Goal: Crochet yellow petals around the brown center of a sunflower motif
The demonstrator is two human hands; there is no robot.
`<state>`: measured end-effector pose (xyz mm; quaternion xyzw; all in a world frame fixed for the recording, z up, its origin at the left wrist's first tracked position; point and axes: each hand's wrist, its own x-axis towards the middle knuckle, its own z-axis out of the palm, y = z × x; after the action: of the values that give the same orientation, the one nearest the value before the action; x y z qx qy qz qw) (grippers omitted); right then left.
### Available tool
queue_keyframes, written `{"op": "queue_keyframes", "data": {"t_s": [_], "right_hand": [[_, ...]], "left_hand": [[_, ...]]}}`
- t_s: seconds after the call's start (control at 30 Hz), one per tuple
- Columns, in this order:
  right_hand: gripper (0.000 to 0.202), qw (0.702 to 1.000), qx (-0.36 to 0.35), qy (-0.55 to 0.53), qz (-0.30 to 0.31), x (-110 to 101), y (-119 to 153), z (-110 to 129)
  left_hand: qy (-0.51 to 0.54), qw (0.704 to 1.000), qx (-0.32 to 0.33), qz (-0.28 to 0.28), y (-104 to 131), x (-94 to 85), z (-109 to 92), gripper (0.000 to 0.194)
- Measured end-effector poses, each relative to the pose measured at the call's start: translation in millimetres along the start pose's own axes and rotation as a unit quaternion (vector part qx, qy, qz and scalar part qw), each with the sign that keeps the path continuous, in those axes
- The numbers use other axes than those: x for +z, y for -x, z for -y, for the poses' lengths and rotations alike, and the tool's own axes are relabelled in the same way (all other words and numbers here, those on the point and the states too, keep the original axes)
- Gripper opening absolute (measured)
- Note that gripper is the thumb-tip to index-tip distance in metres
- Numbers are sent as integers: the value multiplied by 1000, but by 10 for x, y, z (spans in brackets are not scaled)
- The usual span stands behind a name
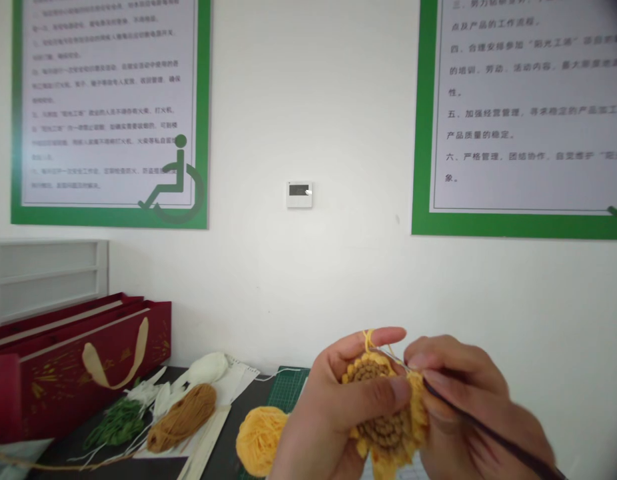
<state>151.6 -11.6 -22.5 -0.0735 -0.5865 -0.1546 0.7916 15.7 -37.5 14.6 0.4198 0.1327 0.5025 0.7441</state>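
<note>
Left hand [333, 403] pinched the brown-and-yellow crocheted piece [383, 430], near right; yellow yarn [368, 339] looped over that hand's index finger. Right hand [471, 387], close beside it, gripped a dark-handled hook [493, 437] at the piece's edge. Yellow ball [261, 440] lay left of the hands on the surface [226, 453]; brown skein [183, 417] farther left.

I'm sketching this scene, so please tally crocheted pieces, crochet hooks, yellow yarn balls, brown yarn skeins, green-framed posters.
Crocheted piece: 1
Crochet hook: 1
Yellow yarn ball: 1
Brown yarn skein: 1
Green-framed posters: 2
Total: 6
</note>
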Motion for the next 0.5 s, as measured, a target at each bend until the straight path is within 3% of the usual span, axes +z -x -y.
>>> {"op": "queue_keyframes", "data": {"t_s": [0.07, 0.17, 0.23, 0.4, 0.5], "right_hand": [[7, 988, 102, -113, -13, 99, -41, 33], [3, 944, 216, -248, -20, 163, -112, 71], [7, 926, 249, -284, -5, 137, -153, 80], [16, 912, 287, -290, 45, 15, -206, 87], [22, 861, 367, -342, 81, 6, -182, 86]], "left_hand": [[-1, 1000, -4, 16, 17, -45, -47, 50], [-34, 999, 7, 32, 51, -69, -113, 45], [-50, 998, 12, 43, 63, -70, -143, 43], [-63, 996, 15, 64, 56, -78, -173, 25], [-87, 993, 45, 67, 47, -68, -165, 20]]}}
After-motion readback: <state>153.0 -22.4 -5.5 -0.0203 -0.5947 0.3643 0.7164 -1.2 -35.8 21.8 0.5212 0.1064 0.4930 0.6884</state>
